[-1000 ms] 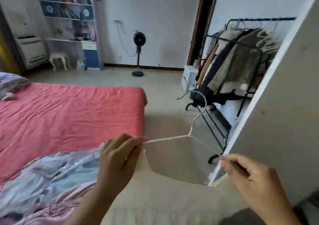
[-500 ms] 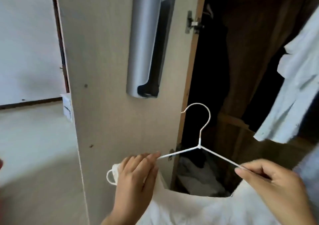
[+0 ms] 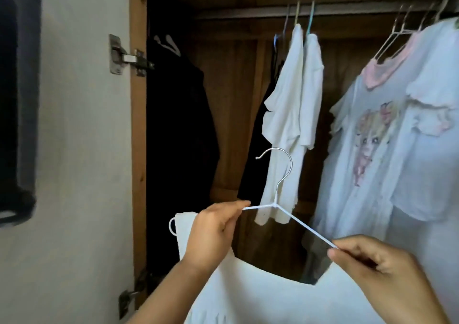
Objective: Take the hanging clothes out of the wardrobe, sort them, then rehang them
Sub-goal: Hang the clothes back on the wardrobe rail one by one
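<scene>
Fingers and thumb of the left hand [image 3: 211, 234] curl round the left shoulder of a thin white wire hanger [image 3: 275, 204], pinching it together with the strap of a white sleeveless garment [image 3: 260, 296] draped on it. At four o'clock from that grip, the right hand [image 3: 380, 271] pinches the hanger's other arm between thumb and forefinger, the remaining fingers loosely curled. The hanger tilts down toward the right, its metal hook standing at twelve o'clock above the junction, free of any rail. The garment hangs below both hands, filling the bottom of the view.

Behind, the open wooden wardrobe [image 3: 139, 125] holds a metal rail [image 3: 347, 10] along the top. Two plain white T-shirts [image 3: 290, 115] hang near the middle, at twelve o'clock from the hook. A pale blue T-shirt with a cartoon face print [image 3: 367, 155] and pink collar hangs at two o'clock. Dark clothing [image 3: 178, 125] hangs at ten o'clock, beside the pale wardrobe door [image 3: 82, 150] with its steel hinge [image 3: 124, 55].
</scene>
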A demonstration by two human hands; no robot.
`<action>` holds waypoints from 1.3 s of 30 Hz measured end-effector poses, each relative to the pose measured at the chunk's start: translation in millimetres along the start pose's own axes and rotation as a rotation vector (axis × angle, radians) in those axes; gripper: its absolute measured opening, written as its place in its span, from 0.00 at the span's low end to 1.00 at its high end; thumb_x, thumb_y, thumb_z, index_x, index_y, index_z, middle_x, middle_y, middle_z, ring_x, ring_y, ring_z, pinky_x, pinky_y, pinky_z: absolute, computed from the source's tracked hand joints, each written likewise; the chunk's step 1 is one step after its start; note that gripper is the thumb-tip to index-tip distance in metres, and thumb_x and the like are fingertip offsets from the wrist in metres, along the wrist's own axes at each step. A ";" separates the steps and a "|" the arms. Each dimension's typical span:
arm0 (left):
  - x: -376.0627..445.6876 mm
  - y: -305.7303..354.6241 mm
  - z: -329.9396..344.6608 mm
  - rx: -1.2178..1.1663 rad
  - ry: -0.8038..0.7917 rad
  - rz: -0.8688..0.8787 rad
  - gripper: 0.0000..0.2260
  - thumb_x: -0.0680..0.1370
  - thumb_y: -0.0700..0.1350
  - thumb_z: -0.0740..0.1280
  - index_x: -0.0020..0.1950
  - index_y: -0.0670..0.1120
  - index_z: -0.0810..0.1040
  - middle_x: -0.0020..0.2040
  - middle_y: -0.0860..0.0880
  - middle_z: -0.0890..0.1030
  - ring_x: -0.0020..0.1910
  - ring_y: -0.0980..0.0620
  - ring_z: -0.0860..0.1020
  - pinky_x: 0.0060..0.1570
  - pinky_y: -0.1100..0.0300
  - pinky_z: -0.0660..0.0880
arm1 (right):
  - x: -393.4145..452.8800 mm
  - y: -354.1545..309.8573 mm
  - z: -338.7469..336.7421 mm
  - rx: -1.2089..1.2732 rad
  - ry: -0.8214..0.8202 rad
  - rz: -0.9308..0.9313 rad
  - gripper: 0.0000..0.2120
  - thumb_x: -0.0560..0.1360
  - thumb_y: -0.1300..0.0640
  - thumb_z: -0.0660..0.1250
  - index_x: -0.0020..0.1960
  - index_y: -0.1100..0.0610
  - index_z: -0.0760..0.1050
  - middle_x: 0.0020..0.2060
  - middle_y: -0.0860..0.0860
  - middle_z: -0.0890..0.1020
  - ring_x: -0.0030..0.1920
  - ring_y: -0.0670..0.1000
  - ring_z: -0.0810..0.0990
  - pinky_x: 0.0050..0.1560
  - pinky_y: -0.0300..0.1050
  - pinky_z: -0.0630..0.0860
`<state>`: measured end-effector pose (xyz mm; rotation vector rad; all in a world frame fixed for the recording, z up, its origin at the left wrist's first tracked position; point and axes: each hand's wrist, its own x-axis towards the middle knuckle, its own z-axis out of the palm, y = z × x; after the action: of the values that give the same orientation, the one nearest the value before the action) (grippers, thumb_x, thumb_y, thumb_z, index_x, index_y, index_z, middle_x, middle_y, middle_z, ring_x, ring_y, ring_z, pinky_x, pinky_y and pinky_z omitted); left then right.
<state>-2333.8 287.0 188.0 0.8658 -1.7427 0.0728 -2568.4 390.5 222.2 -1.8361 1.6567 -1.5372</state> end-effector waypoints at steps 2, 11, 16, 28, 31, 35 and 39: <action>18.6 -5.8 14.8 -0.053 -0.048 0.054 0.12 0.77 0.41 0.64 0.56 0.48 0.82 0.51 0.57 0.82 0.53 0.61 0.78 0.53 0.74 0.72 | 0.5 -5.8 -15.1 -0.003 -0.125 0.014 0.15 0.67 0.66 0.74 0.35 0.45 0.82 0.31 0.48 0.84 0.31 0.39 0.78 0.36 0.30 0.72; 68.0 5.6 69.6 -0.453 -0.277 0.123 0.13 0.76 0.42 0.65 0.59 0.54 0.77 0.50 0.70 0.78 0.54 0.69 0.76 0.56 0.75 0.69 | -19.6 -20.4 -45.8 0.294 -0.402 0.165 0.35 0.58 0.42 0.80 0.63 0.45 0.76 0.44 0.54 0.83 0.47 0.50 0.81 0.50 0.36 0.74; 74.9 20.5 92.2 -0.564 -0.283 0.063 0.16 0.76 0.44 0.69 0.63 0.53 0.76 0.56 0.61 0.77 0.54 0.72 0.73 0.56 0.77 0.66 | -23.6 -27.2 -45.3 0.393 -0.146 0.146 0.31 0.53 0.57 0.83 0.55 0.57 0.81 0.32 0.53 0.78 0.33 0.45 0.77 0.38 0.33 0.73; 152.7 14.8 102.2 -0.545 -0.043 0.106 0.10 0.76 0.49 0.69 0.56 0.49 0.81 0.52 0.60 0.77 0.55 0.71 0.72 0.50 0.77 0.68 | 80.4 -60.3 -49.9 0.216 0.146 0.030 0.31 0.55 0.57 0.78 0.58 0.56 0.77 0.34 0.50 0.76 0.35 0.44 0.75 0.38 0.30 0.73; 193.0 11.2 98.9 -0.477 0.012 0.139 0.14 0.73 0.54 0.64 0.55 0.51 0.81 0.53 0.66 0.74 0.54 0.71 0.71 0.51 0.81 0.63 | 128.7 -67.0 -59.3 0.126 0.175 -0.022 0.22 0.63 0.64 0.76 0.55 0.51 0.77 0.30 0.45 0.75 0.34 0.42 0.74 0.36 0.30 0.71; 246.6 13.3 95.8 -0.369 0.084 0.211 0.14 0.73 0.54 0.63 0.54 0.51 0.82 0.56 0.60 0.73 0.57 0.65 0.69 0.52 0.83 0.58 | 199.4 -76.7 -71.3 0.089 0.181 -0.138 0.16 0.65 0.67 0.75 0.45 0.50 0.78 0.30 0.46 0.76 0.31 0.42 0.73 0.33 0.29 0.70; 305.0 25.1 92.8 -0.258 0.118 0.289 0.09 0.76 0.52 0.66 0.53 0.52 0.82 0.56 0.57 0.76 0.57 0.62 0.71 0.52 0.77 0.61 | 274.3 -81.9 -77.5 0.105 0.160 -0.216 0.16 0.67 0.68 0.74 0.51 0.54 0.78 0.34 0.53 0.75 0.33 0.44 0.75 0.34 0.29 0.71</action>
<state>-2453.1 107.3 424.0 0.4109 -1.7096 0.0860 -2633.0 225.5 460.1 -1.9342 1.4468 -1.8660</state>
